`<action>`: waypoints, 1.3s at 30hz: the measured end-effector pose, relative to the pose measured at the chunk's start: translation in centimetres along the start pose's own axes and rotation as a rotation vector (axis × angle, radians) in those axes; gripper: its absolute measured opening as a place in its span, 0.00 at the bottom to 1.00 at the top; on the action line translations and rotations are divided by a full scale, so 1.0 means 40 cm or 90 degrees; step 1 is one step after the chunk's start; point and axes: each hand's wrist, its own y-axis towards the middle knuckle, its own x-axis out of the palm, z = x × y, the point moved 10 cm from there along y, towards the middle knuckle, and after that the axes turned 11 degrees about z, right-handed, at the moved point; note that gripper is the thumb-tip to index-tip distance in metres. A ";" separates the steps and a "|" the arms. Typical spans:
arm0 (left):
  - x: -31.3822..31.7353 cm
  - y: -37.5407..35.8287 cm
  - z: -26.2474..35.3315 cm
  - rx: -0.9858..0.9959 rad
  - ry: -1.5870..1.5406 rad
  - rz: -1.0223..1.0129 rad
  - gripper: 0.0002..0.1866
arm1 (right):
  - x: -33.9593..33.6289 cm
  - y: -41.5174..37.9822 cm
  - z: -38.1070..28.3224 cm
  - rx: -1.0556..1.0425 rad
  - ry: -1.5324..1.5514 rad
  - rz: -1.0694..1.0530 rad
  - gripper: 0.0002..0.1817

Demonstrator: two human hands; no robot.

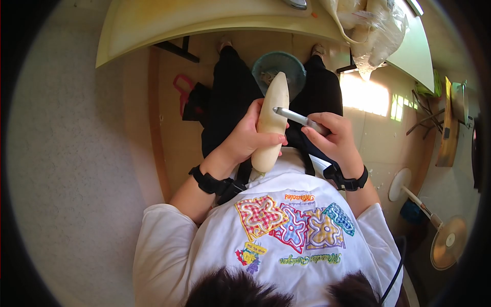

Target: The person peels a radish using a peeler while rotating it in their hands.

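Above the blue-green bucket (pixel 279 68), left hand's (pixel 254 134) fingers are wrapped round a big white radish (pixel 272 123), undersides hidden. Right hand's (pixel 332 134) curled round a peeler (pixel 298 118), tip over the radish; can't make out the blade, and the grip's mostly covered.

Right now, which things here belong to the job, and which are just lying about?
Job, it seems:
- radish, in the left hand
- peeler, in the right hand
- bucket below, holding scraps
- bagged radishes

Lying about:
- fan
- dark bundle
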 end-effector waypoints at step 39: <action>0.000 -0.001 0.006 0.028 0.003 -0.015 0.43 | 0.034 -0.004 -0.037 -0.092 -0.031 -0.018 0.11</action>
